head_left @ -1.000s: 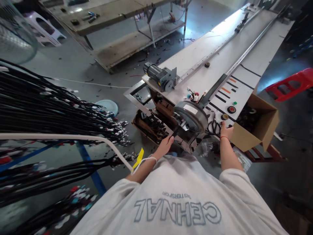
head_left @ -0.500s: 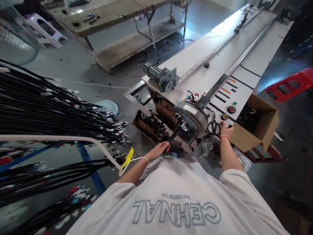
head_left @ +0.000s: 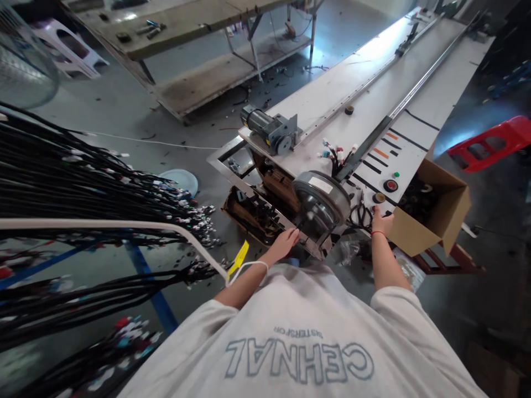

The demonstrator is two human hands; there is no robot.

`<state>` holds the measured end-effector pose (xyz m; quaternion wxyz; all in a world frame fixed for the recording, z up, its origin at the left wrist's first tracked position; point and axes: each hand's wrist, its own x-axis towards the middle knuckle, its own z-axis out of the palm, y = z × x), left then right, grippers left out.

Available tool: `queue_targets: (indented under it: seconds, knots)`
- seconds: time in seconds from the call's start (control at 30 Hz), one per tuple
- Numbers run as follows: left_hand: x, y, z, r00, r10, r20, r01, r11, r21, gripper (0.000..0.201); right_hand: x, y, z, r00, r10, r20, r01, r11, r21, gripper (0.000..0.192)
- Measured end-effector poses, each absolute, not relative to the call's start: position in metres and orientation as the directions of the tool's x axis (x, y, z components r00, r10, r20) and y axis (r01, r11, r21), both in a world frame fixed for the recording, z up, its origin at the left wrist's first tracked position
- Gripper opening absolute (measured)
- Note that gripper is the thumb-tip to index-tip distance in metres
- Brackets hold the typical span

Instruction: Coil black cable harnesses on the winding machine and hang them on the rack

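My left hand (head_left: 286, 243) is closed just in front of the ring-shaped taping machine (head_left: 321, 193). From its fingertips a thin dark cable runs toward the ring's opening; much of that cable is hidden by the hand. A bundle of wires with white, red and blue connectors (head_left: 337, 155) lies behind the ring on the white bench. My right hand (head_left: 381, 221) rests at the bench's near edge, thumb apart from the fingers and touching a small red spot. Close to it are a tape roll (head_left: 379, 198) and black-handled scissors (head_left: 363, 213).
A grey motor (head_left: 265, 124) sits on the long white bench (head_left: 332, 110). At right stand an open cardboard box (head_left: 442, 215) and a red stool (head_left: 493, 143). Black cable harnesses (head_left: 83, 182) hang at left beside a white bent tube (head_left: 182, 229). A green button (head_left: 396, 174) is on the bench.
My left hand has moved right and slightly up, closer to the ring. The connector bundle behind the ring has shifted and spread. My right hand stays at the bench edge.
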<state>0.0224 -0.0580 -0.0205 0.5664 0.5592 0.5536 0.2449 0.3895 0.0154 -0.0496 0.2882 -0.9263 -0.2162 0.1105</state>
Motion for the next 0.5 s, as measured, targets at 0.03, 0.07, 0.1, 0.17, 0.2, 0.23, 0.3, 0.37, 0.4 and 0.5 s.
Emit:
queue_targets:
  seconds: [0.03,0.07,0.1,0.17,0.2,0.23,0.3,0.37,0.4,0.5]
  knots:
    - [0.023,-0.055,-0.022,0.254,0.903,-0.346,0.322,0.258,0.911,0.046,0.39,0.015,-0.05,0.881,0.466,-0.078,0.335,-0.733,-0.592,0.064]
    - [0.023,-0.053,-0.023,0.245,0.907,-0.342,0.291,0.267,0.919,0.047,0.391,0.015,-0.049,0.879,0.47,-0.08,0.333,-0.726,-0.602,0.064]
    - [0.022,-0.051,-0.025,0.246,0.905,-0.347,0.251,0.286,0.925,0.048,0.391,0.015,-0.048,0.879,0.47,-0.083,0.331,-0.724,-0.606,0.064]
    - [0.021,-0.047,-0.029,0.259,0.885,-0.387,0.169,0.353,0.92,0.051,0.391,0.016,-0.041,0.875,0.48,-0.067,0.354,-0.727,-0.589,0.064]
    - [0.021,-0.045,-0.032,0.258,0.872,-0.416,0.139,0.392,0.909,0.052,0.389,0.019,-0.036,0.864,0.503,-0.031,0.397,-0.718,-0.572,0.065]
    - [0.021,-0.044,-0.034,0.25,0.858,-0.448,0.117,0.432,0.894,0.051,0.386,0.022,-0.029,0.843,0.538,0.022,0.458,-0.694,-0.556,0.065]
    - [0.022,-0.039,-0.038,0.203,0.832,-0.516,0.063,0.515,0.855,0.047,0.374,0.036,-0.009,0.751,0.651,0.114,0.583,-0.572,-0.577,0.06]
    - [0.024,-0.032,-0.042,0.167,0.8,-0.577,-0.027,0.589,0.808,0.041,0.352,0.056,0.015,0.592,0.801,0.09,0.601,-0.365,-0.711,0.05]
    - [0.025,-0.028,-0.043,0.165,0.783,-0.599,-0.071,0.615,0.785,0.038,0.339,0.068,0.028,0.478,0.878,0.032,0.536,-0.263,-0.803,0.045]
    - [0.028,-0.014,-0.043,0.186,0.756,-0.627,-0.134,0.652,0.746,0.033,0.292,0.106,0.063,0.015,0.995,-0.102,0.222,-0.103,-0.97,0.046]
